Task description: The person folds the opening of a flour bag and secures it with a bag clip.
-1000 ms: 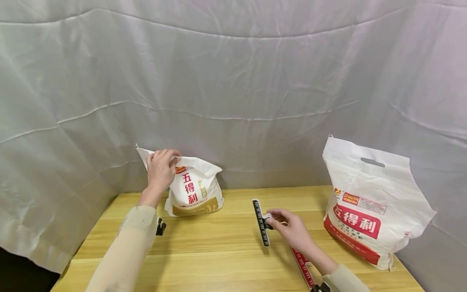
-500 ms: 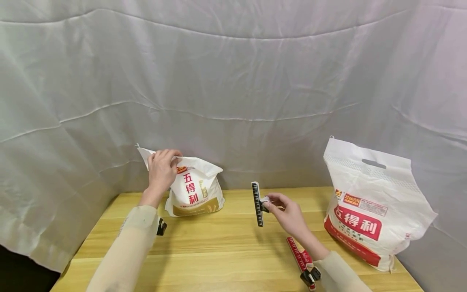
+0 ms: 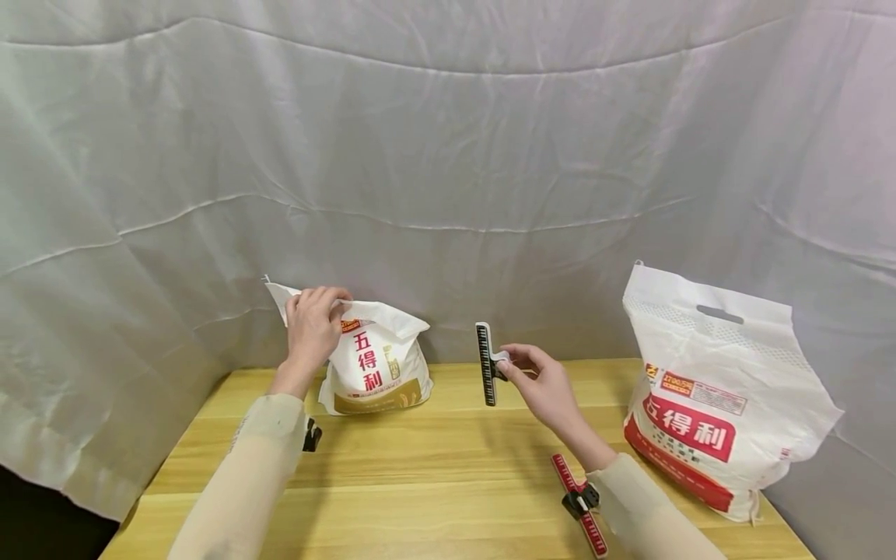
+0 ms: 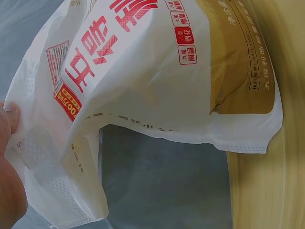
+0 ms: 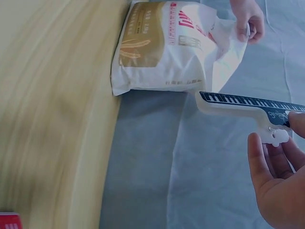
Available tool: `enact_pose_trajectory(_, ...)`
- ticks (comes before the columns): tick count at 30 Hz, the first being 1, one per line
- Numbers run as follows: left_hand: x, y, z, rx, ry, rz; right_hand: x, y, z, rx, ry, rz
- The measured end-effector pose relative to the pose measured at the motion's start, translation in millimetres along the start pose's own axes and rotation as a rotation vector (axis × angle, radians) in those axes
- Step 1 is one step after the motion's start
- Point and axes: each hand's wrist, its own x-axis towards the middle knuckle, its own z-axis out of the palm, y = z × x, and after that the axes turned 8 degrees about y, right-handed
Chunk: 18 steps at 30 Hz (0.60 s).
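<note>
On the left, my left hand [image 3: 313, 323] grips the folded top of a white flour bag [image 3: 381, 354] with red lettering and a gold base band. The bag stands on the wooden table, its upper part leaning over to the left. My right hand [image 3: 549, 389] pinches the handle of a black-and-white clip [image 3: 485, 365] with a piano-key pattern. That clip is in the air, upright in the head view, to the right of the bag and apart from it. In the right wrist view, the clip [image 5: 248, 101] shows its long bar, with thumb and fingertips at its handle.
A larger white flour bag [image 3: 700, 420] with a red label and a cut-out handle stands at the right. A red clip [image 3: 593, 535] lies on the table [image 3: 392, 467] below my right forearm, its middle behind something black. Grey cloth [image 3: 448, 155] hangs behind the table.
My right hand has lifted the black-and-white clip up and slightly left, away from the table front. More of the red clip shows. My left hand keeps its grip on the bag.
</note>
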Motion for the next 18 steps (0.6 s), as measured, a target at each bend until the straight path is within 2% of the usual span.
enact_pose_trajectory(9,1.9,0.9,-1.4,0.001,-0.01,0.001,19.6,-9,11,-0.029,-0.013,-0.027)
enact_pose_trajectory(18,3.9,1.1,-1.2,0.013,-0.029,-0.012,34.4,-19,25,0.015,-0.007,-0.05)
